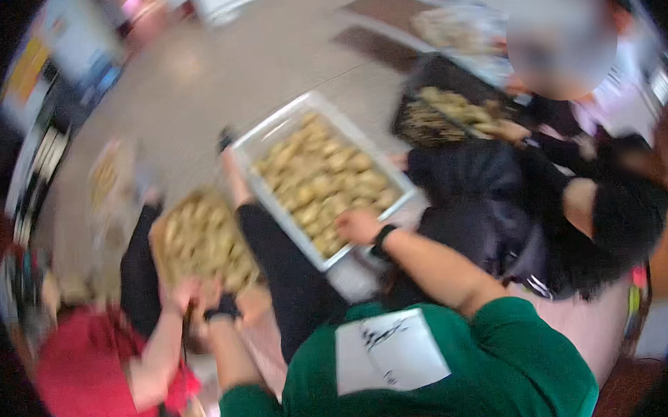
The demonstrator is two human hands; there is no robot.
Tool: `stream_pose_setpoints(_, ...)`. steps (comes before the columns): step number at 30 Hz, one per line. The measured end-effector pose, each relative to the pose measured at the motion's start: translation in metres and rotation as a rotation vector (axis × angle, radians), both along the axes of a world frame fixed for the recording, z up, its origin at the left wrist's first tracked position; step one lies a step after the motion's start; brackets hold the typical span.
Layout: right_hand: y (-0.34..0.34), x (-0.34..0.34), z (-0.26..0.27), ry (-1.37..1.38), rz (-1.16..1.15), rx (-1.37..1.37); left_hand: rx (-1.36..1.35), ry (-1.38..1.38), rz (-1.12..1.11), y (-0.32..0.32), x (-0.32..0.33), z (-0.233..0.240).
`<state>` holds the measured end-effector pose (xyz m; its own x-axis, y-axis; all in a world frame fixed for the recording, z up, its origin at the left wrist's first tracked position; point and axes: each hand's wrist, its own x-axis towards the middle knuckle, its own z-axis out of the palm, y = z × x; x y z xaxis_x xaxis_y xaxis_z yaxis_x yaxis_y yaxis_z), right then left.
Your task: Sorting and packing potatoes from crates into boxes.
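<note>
My right hand (361, 225), with a dark band at the wrist, is over the near end of a white rectangular tub (364, 136). Its fingers are curled at the pale yellow, potato-like pieces (315, 178) that fill the tub. Blur hides whether they grip one. At the near end of a brown cardboard-like box (160, 248) is my left hand (209, 299), close to a co-worker's hand (184, 293). That box holds similar yellow pieces (201, 234). What my left hand holds, if anything, is too blurred to tell.
A co-worker in red (92, 378) sits at my left. On the right, a person in dark clothes (470, 183) reaches into a black crate (434, 67) of yellowish pieces. My outstretched leg (285, 257) lies between box and tub. A clear plastic bag (106, 182) lies on the floor.
</note>
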<state>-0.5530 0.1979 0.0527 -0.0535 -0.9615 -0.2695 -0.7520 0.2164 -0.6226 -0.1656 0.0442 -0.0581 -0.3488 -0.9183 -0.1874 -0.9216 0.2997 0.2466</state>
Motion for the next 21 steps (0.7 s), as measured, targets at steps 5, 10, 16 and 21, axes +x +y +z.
stream_pose_setpoints(5, 0.001, 0.013, -0.003, -0.108, -0.071, -0.069, -0.077, 0.315, -0.317, -0.009, -0.167, 0.063)
stream_pose_setpoints(10, 0.006, -0.001, 0.032, -0.124, -0.023, 0.183, -0.065, 0.511, -0.33, -0.009, -0.146, 0.073)
stream_pose_setpoints(16, -0.003, 0.003, 0.025, -0.018, 0.014, 0.065, 0.042, 0.715, -0.195, 0.004, -0.086, 0.058)
stream_pose_setpoints(21, -0.001, -0.004, 0.036, -0.049, -0.037, 0.102, 0.152, 0.886, -0.036, 0.008, -0.072, 0.041)
